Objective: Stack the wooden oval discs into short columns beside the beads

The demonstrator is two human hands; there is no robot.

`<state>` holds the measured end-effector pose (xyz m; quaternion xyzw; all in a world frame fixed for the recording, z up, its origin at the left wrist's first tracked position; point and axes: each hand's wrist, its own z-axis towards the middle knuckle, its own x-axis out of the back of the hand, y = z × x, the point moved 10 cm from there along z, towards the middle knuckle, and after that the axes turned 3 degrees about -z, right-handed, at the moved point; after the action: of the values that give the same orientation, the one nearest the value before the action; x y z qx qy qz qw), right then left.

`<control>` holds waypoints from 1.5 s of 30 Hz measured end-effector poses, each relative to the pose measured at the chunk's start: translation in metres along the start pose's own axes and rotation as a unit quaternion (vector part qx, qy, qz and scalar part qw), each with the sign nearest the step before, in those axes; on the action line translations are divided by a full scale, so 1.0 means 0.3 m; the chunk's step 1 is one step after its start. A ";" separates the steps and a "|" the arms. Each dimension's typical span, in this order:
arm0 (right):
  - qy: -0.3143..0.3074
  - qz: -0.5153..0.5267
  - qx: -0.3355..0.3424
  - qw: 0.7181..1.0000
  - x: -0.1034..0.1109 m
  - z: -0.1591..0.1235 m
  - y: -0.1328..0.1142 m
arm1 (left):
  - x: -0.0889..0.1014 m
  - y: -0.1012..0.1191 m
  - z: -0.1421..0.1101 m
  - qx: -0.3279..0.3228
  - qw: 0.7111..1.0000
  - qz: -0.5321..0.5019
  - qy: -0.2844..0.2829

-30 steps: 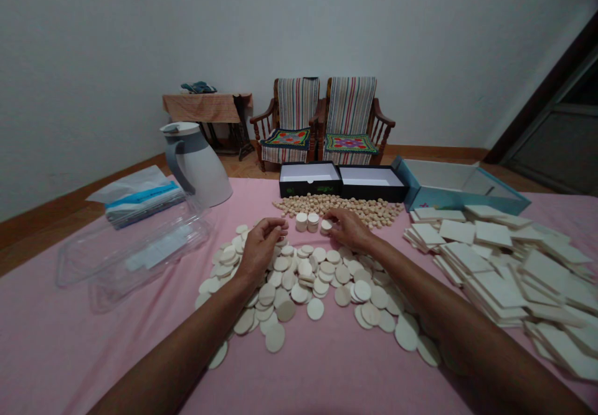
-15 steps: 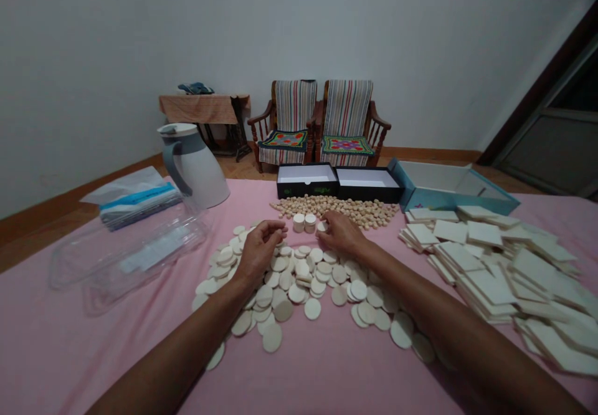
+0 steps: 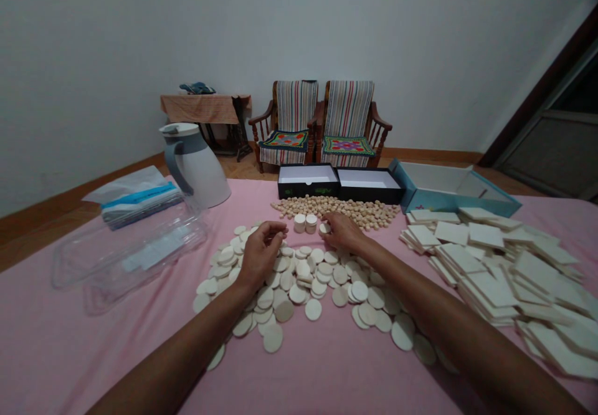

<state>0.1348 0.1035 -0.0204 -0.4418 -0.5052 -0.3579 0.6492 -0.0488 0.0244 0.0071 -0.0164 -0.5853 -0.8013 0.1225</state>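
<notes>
Two short stacks of round pale wooden discs, a left stack (image 3: 299,224) and a right stack (image 3: 311,224), stand side by side in the middle of the pink cloth. Just right of them my right hand (image 3: 344,233) has its fingers closed on a wooden disc (image 3: 324,229); whether others lie beneath it I cannot tell. On the left, my left hand (image 3: 261,252) hovers over loose discs, fingers loosely curved and apart from the thumb, with nothing visible in it. A wide heap of loose discs (image 3: 313,309) spreads below and between both hands.
Small wooden pieces (image 3: 317,205) lie behind the stacks, before two black boxes (image 3: 308,187). A blue box (image 3: 455,203) and many square wooden tiles (image 3: 486,278) are at right. At left are a white jug (image 3: 205,175), a tissue pack (image 3: 140,203) and clear plastic trays (image 3: 135,259).
The whole view has shifted very slightly. Both hands keep nearly the same place, the right one still at the disc beside the two stacks.
</notes>
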 end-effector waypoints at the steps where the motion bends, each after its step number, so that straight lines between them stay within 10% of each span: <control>1: -0.001 0.002 0.002 1.000 -0.003 0.002 0.001 | -0.004 0.040 -0.017 -0.051 0.997 0.060 0.000; 9: 0.007 0.009 0.015 1.000 -0.018 0.001 -0.005 | -0.200 0.254 -0.265 -0.386 0.860 0.303 -0.138; 25: 0.010 0.023 0.019 1.000 -0.039 0.055 -0.017 | -0.204 0.220 -0.268 -0.347 0.878 0.287 -0.159; 33: 0.039 0.050 0.024 0.998 0.090 -0.060 0.035 | -0.202 0.208 -0.250 -0.329 0.888 0.275 -0.168; 45: -0.014 -0.003 0.140 0.990 0.023 -0.240 -0.081 | -0.351 0.240 -0.419 -0.437 0.778 0.323 -0.315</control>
<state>0.1388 0.0274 -0.0158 -0.3495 -0.5607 -0.2797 0.6966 0.0835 -0.0957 0.0170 -0.5079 -0.1381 -0.8345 0.1628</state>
